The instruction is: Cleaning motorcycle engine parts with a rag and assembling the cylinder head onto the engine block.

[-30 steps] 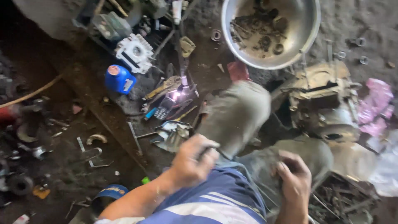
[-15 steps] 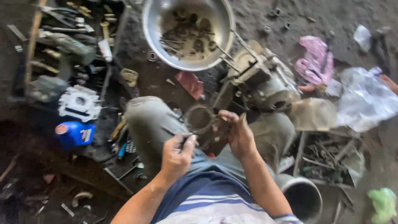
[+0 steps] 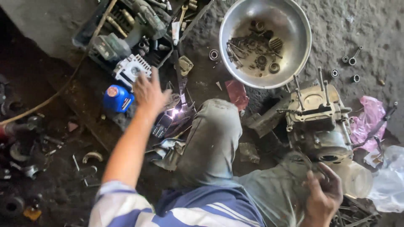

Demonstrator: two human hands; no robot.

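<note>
Engine block (image 3: pixel 320 122), grey and greasy with studs standing up from its top, sits on the dirty floor (image 3: pixel 370 29) just beyond the person's right knee. Behind it a metal bowl (image 3: pixel 294 25) holds small rings and parts; a pink bag (image 3: pixel 370 122) and clear plastic lie to its right, loose rings nearby. On the left a blue bottle (image 3: pixel 118 98), a white finned part (image 3: pixel 132 69) and a tool tray (image 3: pixel 126 33) crowd the ground. The bent trouser leg (image 3: pixel 210 143) covers whatever lies beneath it.

Right hand (image 3: pixel 322 197) hangs low near the block, fingers curled around a dark thin piece too blurred to name. Left hand (image 3: pixel 149 94) is stretched forward over the clutter, fingers spread wide, holding nothing, just beside the bottle.
</note>
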